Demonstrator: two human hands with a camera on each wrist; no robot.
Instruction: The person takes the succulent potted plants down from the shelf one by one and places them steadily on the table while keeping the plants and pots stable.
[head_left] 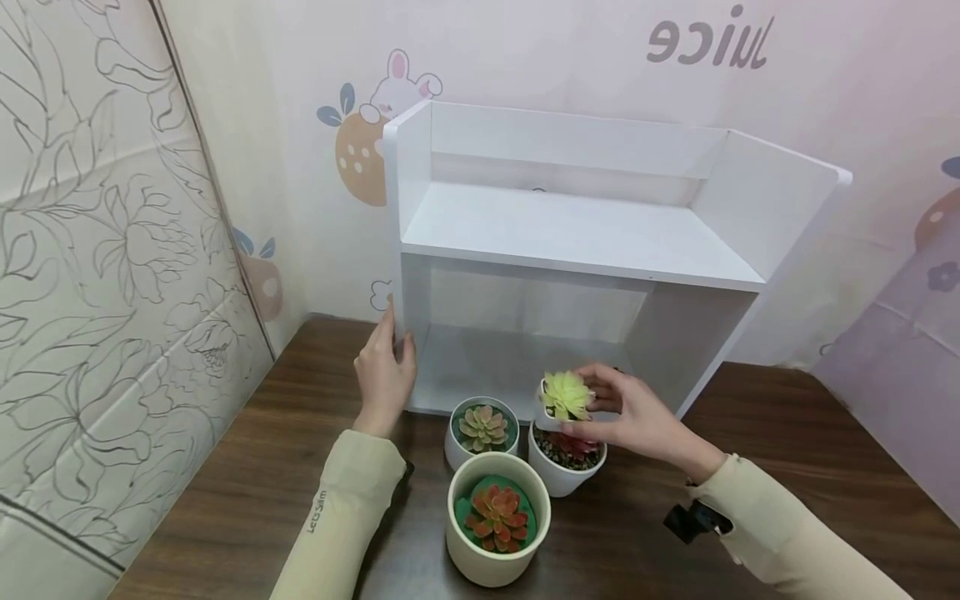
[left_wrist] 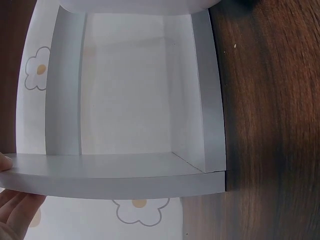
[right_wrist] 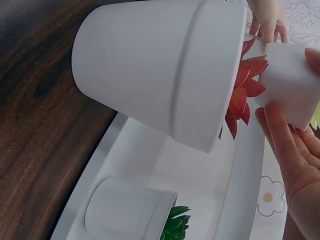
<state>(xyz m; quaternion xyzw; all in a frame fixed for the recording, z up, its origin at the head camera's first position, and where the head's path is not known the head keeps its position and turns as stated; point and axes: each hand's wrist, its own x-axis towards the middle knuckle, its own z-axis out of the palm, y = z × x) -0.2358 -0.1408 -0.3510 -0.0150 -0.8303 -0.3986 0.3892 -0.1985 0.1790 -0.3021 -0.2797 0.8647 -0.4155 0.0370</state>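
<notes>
My right hand (head_left: pixel 637 417) holds a small white pot (right_wrist: pixel 290 82) with a yellow-green succulent (head_left: pixel 566 395), thumb and fingers on opposite sides of it. This pot is up in front of the lower compartment of a white shelf (head_left: pixel 585 229). Just below it, a white pot (head_left: pixel 566 481) with a red succulent (right_wrist: pixel 245 90) stands on the table. My left hand (head_left: pixel 386 367) grips the shelf's left side panel, with the thumb (left_wrist: pixel 5 162) on the inner face and fingers (left_wrist: pixel 22 212) on the outer face.
A white pot (head_left: pixel 455 454) with a pale succulent and a cream pot (head_left: pixel 491 571) with an orange-red one stand before the shelf on the brown table (head_left: pixel 247 467). In the right wrist view, a white pot (right_wrist: pixel 122 207) with a green plant sits in the lower compartment. Patterned walls stand behind and left.
</notes>
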